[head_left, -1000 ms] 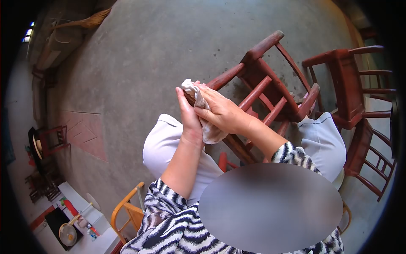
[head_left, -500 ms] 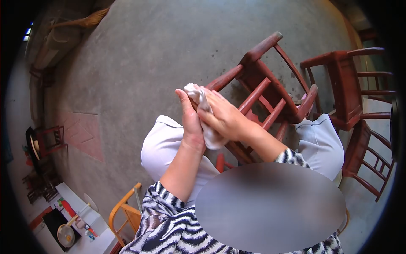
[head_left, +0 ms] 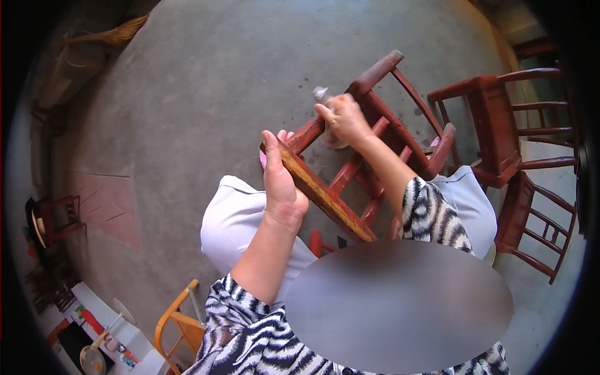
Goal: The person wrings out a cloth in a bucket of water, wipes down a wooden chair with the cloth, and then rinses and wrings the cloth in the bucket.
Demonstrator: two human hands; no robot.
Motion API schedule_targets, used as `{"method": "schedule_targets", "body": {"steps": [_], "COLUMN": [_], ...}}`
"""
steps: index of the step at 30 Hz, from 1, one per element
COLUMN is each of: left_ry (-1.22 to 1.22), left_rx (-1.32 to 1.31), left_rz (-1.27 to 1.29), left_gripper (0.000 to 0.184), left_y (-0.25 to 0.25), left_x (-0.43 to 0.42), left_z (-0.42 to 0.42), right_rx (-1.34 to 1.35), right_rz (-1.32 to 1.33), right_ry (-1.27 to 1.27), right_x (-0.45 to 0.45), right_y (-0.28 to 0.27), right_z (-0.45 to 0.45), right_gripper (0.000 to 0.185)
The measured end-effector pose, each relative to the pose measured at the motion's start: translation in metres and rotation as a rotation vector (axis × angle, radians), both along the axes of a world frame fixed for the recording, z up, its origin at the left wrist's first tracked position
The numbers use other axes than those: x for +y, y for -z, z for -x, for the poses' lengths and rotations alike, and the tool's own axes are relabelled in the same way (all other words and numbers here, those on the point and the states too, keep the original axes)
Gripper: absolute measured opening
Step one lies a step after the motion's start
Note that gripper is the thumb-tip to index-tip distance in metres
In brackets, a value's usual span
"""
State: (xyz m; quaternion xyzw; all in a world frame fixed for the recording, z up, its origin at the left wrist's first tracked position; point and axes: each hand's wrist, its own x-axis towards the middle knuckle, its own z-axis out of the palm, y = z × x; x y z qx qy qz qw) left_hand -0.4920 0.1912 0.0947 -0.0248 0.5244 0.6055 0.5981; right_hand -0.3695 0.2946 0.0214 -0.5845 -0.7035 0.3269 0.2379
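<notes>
A red wooden chair (head_left: pixel 395 128) lies tipped between my knees, its worn, bare-wood top rail (head_left: pixel 325 190) towards me. My left hand (head_left: pixel 281 181) grips the upper left end of that rail, thumb on the near side and fingertips showing behind. Further out, my right hand (head_left: pixel 347 120) is closed round a whitish cloth (head_left: pixel 321 94) and presses it against a red side post of the chair. The cloth is slightly blurred, and parts of it are hidden behind the fingers.
Two more red chairs (head_left: pixel 490 131) (head_left: pixel 525 219) stand at the right. A yellow-framed chair (head_left: pixel 178 319) is at the lower left, near a white table (head_left: pixel 140 340) with several items. A broom (head_left: pixel 122 31) lies at the upper left above the concrete floor (head_left: pixel 206 94).
My right hand has carried the cloth from the top rail beside my left hand outward to the side post. My left hand stays at the rail's end, and the worn wood is now uncovered.
</notes>
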Motion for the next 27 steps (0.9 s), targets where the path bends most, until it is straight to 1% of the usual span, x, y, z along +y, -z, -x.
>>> {"method": "schedule_targets", "body": {"steps": [1, 2, 3, 4, 5, 6, 7, 8, 9, 10, 11, 12, 13, 14, 15, 16, 18, 19, 20, 21, 22, 23, 24, 25, 27], "left_ry": [0.003, -0.011, -0.027, -0.030, -0.012, 0.007, 0.006, 0.005, 0.002, 0.016, 0.009, 0.004, 0.000, 0.031, 0.038, 0.041, 0.046, 0.018, -0.015, -0.018, -0.018, -0.018, -0.047, -0.045, -0.043], "left_rx": [-0.005, -0.015, -0.030, -0.035, -0.143, -0.250, -0.252, -0.233, -0.213, -0.163, -0.164, -0.114, -0.060, -0.038, -0.036, -0.025, -0.020, -0.019, -0.016, -0.021, -0.081, -0.132, -0.191, -0.190, -0.103], "left_rz": [-0.003, 0.004, 0.008, 0.007, -0.075, -0.160, -0.162, -0.158, -0.154, -0.168, -0.160, -0.089, -0.033, -0.027, -0.029, -0.026, -0.029, -0.004, 0.019, 0.020, -0.025, -0.072, -0.070, -0.065, -0.059], "left_gripper": [0.074, 0.071, 0.068, 0.068, 0.064, 0.061, 0.061, 0.059, 0.057, 0.063, 0.063, 0.067, 0.072, 0.079, 0.079, 0.078, 0.078, 0.074, 0.070, 0.070, 0.065, 0.060, 0.054, 0.054, 0.060], "left_y": [0.001, -0.006, -0.005, -0.007, -0.010, -0.012, -0.012, -0.013, -0.014, -0.013, -0.013, -0.015, -0.018, -0.022, -0.020, -0.016, -0.018, -0.018, -0.019, -0.017, -0.014, -0.021, -0.024, -0.024, -0.023], "left_x": [0.001, 0.001, 0.001, 0.001, 0.003, 0.003, 0.003, 0.001, 0.000, -0.001, -0.003, -0.003, 0.000, -0.001, -0.001, -0.002, 0.000, 0.002, 0.004, 0.004, 0.004, 0.001, 0.001, -0.001, 0.000], "left_z": [0.000, -0.004, -0.005, -0.005, -0.007, -0.008, -0.009, -0.010, -0.010, -0.010, -0.011, -0.012, -0.012, -0.012, -0.011, -0.011, -0.011, -0.013, -0.013, -0.013, -0.012, -0.012, -0.013, -0.013, -0.013], "right_rx": [0.045, 0.131, 0.309, 0.383, 0.457, 0.455, 0.455, 0.499, 0.498, 0.363, 0.228, 0.052, -0.097, -0.203, -0.310, -0.308, -0.376, -0.245, -0.179, -0.111, 0.028, 0.177, 0.208, 0.210, 0.225], "right_rz": [0.022, 0.076, 0.181, 0.222, 0.265, 0.199, 0.133, 0.193, 0.194, 0.087, -0.011, -0.089, -0.112, -0.050, 0.017, 0.015, 0.029, 0.119, 0.106, 0.099, 0.157, 0.210, 0.149, 0.153, 0.132], "right_ry": [-0.091, -0.221, -0.172, -0.173, -0.176, -0.210, -0.242, -0.198, -0.202, -0.213, -0.222, -0.196, -0.146, -0.106, -0.062, -0.055, -0.230, -0.103, -0.172, -0.243, -0.310, -0.377, -0.398, -0.394, -0.361], "right_x": [-0.002, -0.004, -0.011, -0.024, -0.038, -0.049, -0.057, -0.059, -0.058, -0.054, -0.052, -0.042, -0.030, -0.010, 0.002, 0.003, 0.006, 0.003, -0.004, -0.016, -0.024, -0.034, -0.039, -0.040, -0.036], "right_y": [-0.004, -0.021, -0.022, -0.036, -0.056, -0.075, -0.086, -0.088, -0.087, -0.082, -0.074, -0.054, -0.035, -0.014, -0.012, -0.011, -0.033, -0.021, -0.033, -0.051, -0.065, -0.084, -0.089, -0.086, -0.076], "right_z": [0.008, 0.005, 0.013, 0.019, 0.022, 0.023, 0.024, 0.020, 0.018, 0.017, 0.015, 0.012, 0.008, 0.002, 0.001, -0.003, 0.000, 0.005, 0.007, 0.009, 0.011, 0.011, 0.011, 0.010, 0.010], "right_gripper": [0.025, 0.036, 0.036, 0.032, 0.028, 0.024, 0.021, 0.018, 0.018, 0.017, 0.016, 0.022, 0.024, 0.025, 0.026, 0.026, 0.030, 0.031, 0.029, 0.028, 0.026, 0.024, 0.019, 0.019, 0.023]}}
